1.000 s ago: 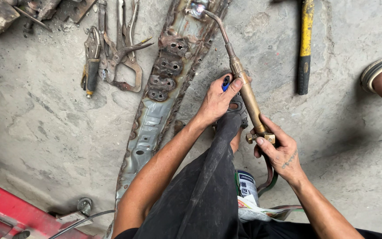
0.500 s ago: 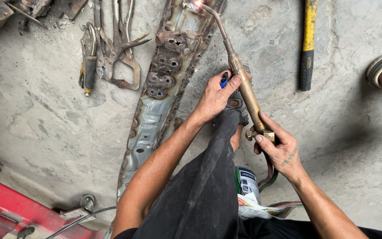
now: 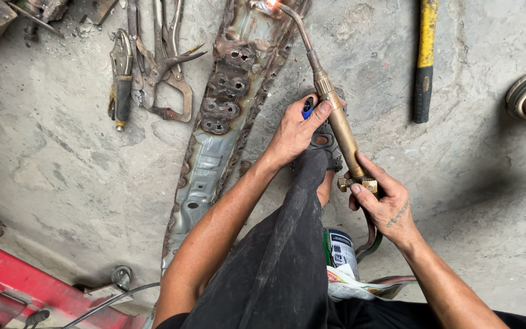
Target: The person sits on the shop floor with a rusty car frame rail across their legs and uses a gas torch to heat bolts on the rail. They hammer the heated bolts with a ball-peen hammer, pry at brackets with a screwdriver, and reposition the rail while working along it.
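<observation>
Torch: brass torch point(image 3: 336, 119) runs up from both hands, lit tip on the rusty metal strip point(image 3: 226, 103).
Left hand point(image 3: 296, 131): fingers wrapped around the upper barrel.
Right hand point(image 3: 385, 204): fingers pinching the valve knob at the base.

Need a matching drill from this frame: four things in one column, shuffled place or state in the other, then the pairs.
Things:
1. brass torch
2. hammer
3. locking pliers
4. rusted metal panel

Places or states:
A. lying on the concrete, yellow and black handle, right of the torch
B. held by left hand and right hand, flame at the tip
C. long strip on the floor, with burnt holes
D. on the floor, left of the panel

Pairs: 1-B, 2-A, 3-D, 4-C
</observation>
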